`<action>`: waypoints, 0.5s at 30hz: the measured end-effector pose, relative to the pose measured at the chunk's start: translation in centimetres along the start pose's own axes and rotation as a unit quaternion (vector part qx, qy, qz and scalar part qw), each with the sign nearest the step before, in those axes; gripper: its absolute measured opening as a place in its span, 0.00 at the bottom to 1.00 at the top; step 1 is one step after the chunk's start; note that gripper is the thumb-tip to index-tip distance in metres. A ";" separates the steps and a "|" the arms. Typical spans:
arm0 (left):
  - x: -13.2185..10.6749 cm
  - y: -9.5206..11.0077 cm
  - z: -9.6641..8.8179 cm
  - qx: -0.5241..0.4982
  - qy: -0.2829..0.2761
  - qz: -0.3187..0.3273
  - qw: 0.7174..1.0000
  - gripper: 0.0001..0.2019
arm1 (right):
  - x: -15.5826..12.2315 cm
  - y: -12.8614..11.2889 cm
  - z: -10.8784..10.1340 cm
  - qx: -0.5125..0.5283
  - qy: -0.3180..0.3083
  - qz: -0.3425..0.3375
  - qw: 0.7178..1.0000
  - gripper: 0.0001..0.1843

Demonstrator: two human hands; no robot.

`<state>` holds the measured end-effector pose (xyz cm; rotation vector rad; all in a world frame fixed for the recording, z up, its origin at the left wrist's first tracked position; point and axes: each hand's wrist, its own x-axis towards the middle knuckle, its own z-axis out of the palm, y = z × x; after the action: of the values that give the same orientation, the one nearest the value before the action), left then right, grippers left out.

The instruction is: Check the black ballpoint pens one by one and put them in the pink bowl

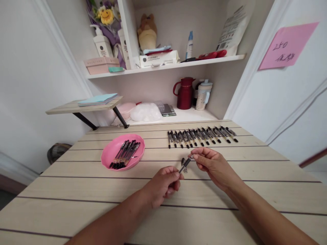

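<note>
Both hands hold one black pen point(185, 164) above the middle of the wooden table point(76, 190). My left hand point(163, 185) grips its lower end in closed fingers. My right hand point(213, 165) pinches its upper end between thumb and forefinger. A small dark cap point(183, 160) lies on the table just behind the pen. A pink dish point(107, 154) to the left holds several black pens point(125, 153). A row of several black pens point(201, 136) lies side by side beyond my hands.
Behind the table is a recess with a dark red jug point(185, 92), a speckled cup point(203, 94) and a white plastic bag point(146, 112). A small raised shelf point(63, 109) with blue papers stands at the left. A pink note point(287, 46) hangs on the right wall.
</note>
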<state>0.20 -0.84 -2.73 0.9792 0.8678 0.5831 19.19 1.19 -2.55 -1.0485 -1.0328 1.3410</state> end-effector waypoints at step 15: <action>0.0 0.0 0.8 0.038 0.049 0.050 0.997 0.08 | 0.1 0.5 0.3 0.028 -0.041 0.049 0.998 0.12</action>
<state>0.89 -1.19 -2.53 1.0751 0.9372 0.6918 18.75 1.24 -2.98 -1.0210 -1.0096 1.4932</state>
